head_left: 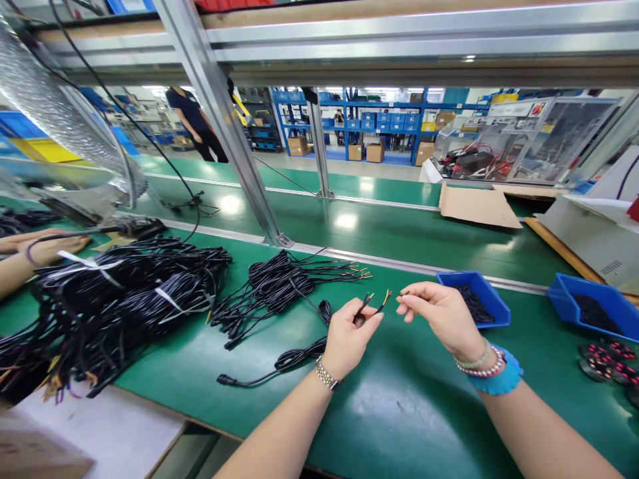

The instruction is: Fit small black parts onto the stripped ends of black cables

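Note:
My left hand (351, 336) is closed on the ends of black cables, whose stripped tips show red and yellow wires (387, 299) pointing up between thumb and fingers. One black cable (299, 356) runs from under this hand to a round connector (226, 380) on the green table (394, 399). Just right of the wire tips, my right hand (436, 313) pinches a tiny dark piece (405, 293) between thumb and forefinger. It does not touch the wires. Behind my right hand stands a blue bin (502, 313) of small black parts.
Coiled black cables (279, 283) lie left of centre, beside a large tied cable heap (174, 286). Another person's hand (54, 246) rests at far left. A second blue bin (564, 299) and round red-black parts (606, 361) are at right. A metal post (219, 120) rises behind the cables.

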The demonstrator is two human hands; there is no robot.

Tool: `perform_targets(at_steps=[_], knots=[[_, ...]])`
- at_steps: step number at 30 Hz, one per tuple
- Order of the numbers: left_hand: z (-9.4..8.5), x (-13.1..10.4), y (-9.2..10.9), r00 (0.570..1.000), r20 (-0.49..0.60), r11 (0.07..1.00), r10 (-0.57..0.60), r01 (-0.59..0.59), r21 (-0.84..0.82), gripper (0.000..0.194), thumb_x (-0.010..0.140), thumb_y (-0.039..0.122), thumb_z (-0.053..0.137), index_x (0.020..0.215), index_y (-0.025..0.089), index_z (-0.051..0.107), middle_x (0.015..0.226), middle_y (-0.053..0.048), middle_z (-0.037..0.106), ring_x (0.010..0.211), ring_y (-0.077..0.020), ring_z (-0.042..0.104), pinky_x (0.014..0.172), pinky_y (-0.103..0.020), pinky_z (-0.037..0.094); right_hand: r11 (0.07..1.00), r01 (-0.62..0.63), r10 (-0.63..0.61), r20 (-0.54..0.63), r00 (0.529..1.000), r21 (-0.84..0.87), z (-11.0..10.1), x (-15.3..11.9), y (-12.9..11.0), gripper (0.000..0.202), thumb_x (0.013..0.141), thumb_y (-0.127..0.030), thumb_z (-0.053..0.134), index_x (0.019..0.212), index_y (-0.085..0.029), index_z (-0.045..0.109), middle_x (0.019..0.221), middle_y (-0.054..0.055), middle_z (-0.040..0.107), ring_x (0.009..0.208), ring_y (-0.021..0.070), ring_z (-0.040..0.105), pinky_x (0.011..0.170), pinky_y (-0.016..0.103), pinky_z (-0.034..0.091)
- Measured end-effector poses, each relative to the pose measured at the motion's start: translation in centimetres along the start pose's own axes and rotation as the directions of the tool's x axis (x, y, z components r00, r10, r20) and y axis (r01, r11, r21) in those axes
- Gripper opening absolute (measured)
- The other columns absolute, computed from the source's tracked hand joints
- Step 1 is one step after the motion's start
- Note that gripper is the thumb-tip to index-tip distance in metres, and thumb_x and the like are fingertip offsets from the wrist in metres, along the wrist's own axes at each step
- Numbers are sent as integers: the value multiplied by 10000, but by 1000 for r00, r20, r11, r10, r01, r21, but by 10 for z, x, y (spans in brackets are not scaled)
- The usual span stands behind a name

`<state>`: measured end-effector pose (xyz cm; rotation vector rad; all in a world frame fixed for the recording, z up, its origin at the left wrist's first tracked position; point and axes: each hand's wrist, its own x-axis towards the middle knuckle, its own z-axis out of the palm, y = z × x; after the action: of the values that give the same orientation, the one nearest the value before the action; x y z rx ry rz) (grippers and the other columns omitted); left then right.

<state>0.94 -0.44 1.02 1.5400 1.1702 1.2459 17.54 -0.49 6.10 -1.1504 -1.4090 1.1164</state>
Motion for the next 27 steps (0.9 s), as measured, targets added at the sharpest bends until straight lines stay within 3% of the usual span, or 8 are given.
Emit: perform_targets(at_steps=[8,16,27], knots=[[1,-2,5,988,-20,975,152,-146,168,177,726,233,563,581,156,498,575,35,418,530,-81,373,497,-204,295,993,69,-75,-60,995,-96,5,-1,1,191,739,-300,586,781,-125,651,584,13,590,492,88,507,499,234,435],[1,-2,4,985,-2,970,174,-171,175,161,733,232,552,593,157,523,573,32,419,540,-89,381,505,-210,302,973,156,-169,-68,983,-170,6,-3,2,170,758,-288,566,768,-146,657,644,20,593,506,91,515,495,241,443],[1,-2,5,992,-16,985,124,-121,127,166,716,230,569,579,159,509,572,33,408,536,-88,358,513,-213,296,977,127,-146,-101,984,-173,9,-4,6,181,755,-308,569,785,-146,644,624,21,583,500,96,505,484,240,432]])
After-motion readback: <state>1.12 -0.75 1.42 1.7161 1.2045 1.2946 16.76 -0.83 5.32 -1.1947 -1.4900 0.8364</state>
